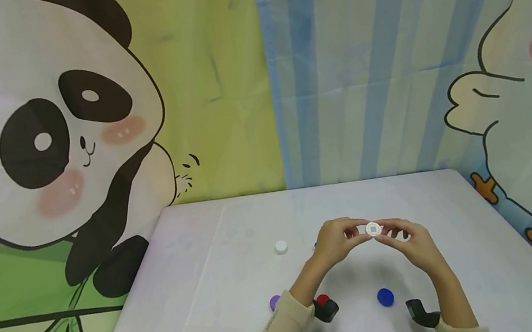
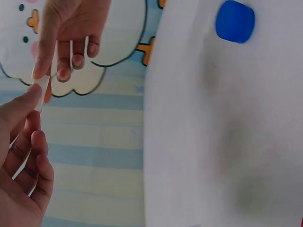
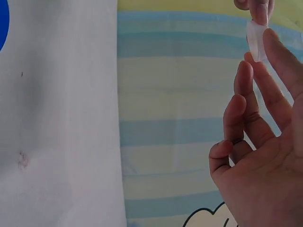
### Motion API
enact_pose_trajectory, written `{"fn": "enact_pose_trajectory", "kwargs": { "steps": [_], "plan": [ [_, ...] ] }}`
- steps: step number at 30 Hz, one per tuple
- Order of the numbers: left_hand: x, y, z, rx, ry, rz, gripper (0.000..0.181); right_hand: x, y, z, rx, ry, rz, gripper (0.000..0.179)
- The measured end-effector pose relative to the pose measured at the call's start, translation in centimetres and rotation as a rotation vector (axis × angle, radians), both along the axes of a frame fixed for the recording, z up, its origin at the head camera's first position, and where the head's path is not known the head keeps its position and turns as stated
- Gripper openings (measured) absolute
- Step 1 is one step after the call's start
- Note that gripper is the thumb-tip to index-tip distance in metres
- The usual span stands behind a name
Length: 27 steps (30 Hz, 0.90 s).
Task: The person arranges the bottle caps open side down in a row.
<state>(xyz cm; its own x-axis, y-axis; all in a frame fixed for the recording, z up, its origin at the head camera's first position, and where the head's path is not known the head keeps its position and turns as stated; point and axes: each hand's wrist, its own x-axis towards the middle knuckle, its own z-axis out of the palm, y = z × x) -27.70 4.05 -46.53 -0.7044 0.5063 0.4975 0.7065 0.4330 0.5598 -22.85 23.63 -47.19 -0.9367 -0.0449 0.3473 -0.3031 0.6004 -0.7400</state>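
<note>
A small white round disc (image 1: 373, 229) with a greyish square mark on its face is held up over the table. My left hand (image 1: 333, 242) pinches its left edge between thumb and fingertips. From the other side, my right hand (image 1: 416, 244) pinches the right edge the same way. Seen edge-on in the left wrist view, the white disc (image 2: 41, 92) is short and thick, with both hands' fingertips on it. In the right wrist view, the disc (image 3: 257, 41) sits between the right thumb and forefinger, the left fingertips at its top.
On the white table (image 1: 217, 322) lie a blue disc (image 1: 385, 297), a white disc (image 1: 281, 247), a purple disc (image 1: 275, 302) partly behind the left sleeve, and a red disc (image 1: 322, 299) by the left wrist. A patterned curtain (image 1: 333, 64) hangs behind the table.
</note>
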Motion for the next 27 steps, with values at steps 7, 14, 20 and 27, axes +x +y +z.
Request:
{"fn": "enact_pose_trajectory", "kwargs": {
  "steps": [7,14,20,27],
  "plan": [
    [-2.2,2.1,-2.7,-0.107,-0.092,0.088,0.03,-1.9,1.5,-1.5,0.072,-0.127,0.001,0.042],
    [-3.4,3.6,-5.5,-0.235,-0.16,0.181,0.027,-3.7,2.6,-5.0,0.086,-0.201,0.023,0.041],
    [-3.3,4.2,-6.8,-0.34,-0.184,0.238,0.026,-4.1,2.9,-7.2,0.089,-0.263,0.021,0.041],
    [-3.1,4.5,-7.4,-0.333,-0.219,0.252,0.024,-4.5,3.1,-7.7,0.093,-0.295,0.04,0.038]
  ]
}}
